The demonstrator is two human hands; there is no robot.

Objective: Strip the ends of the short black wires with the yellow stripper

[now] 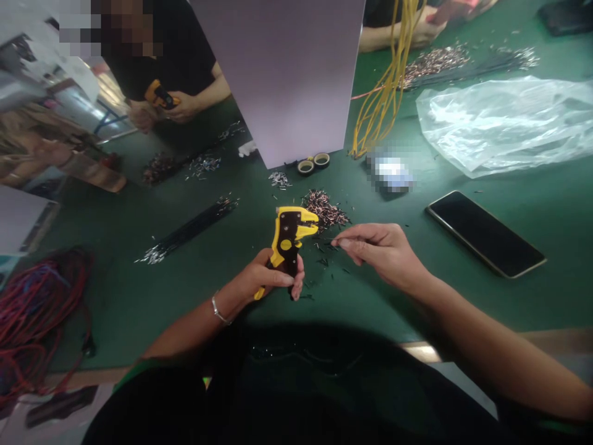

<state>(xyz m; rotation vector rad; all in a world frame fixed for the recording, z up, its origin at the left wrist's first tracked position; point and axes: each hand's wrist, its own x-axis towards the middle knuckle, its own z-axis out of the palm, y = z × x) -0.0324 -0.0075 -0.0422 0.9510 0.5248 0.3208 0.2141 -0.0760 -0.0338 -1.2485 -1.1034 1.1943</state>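
My left hand [273,278] is wrapped round the handles of a yellow and black wire stripper [288,238], its jaws pointing right. Just right of those jaws, my right hand [377,250] pinches a thin dark wire [328,239] between thumb and fingertips. The wire's far end is too small to make out. Beyond the tool lies a heap of short copper-ended wire pieces [327,210]. Small black offcuts [323,262] are scattered on the green table between my hands. To the left rests a bundle of black wires [189,232] with bare silvery ends.
A tall pale panel [296,80] stands ahead, with two tape rolls [314,164] at its foot. To the right are a phone [486,233], a clear plastic bag [509,123] and hanging yellow wires [382,117]. Red cables [44,309] lie left. Co-workers sit across the table.
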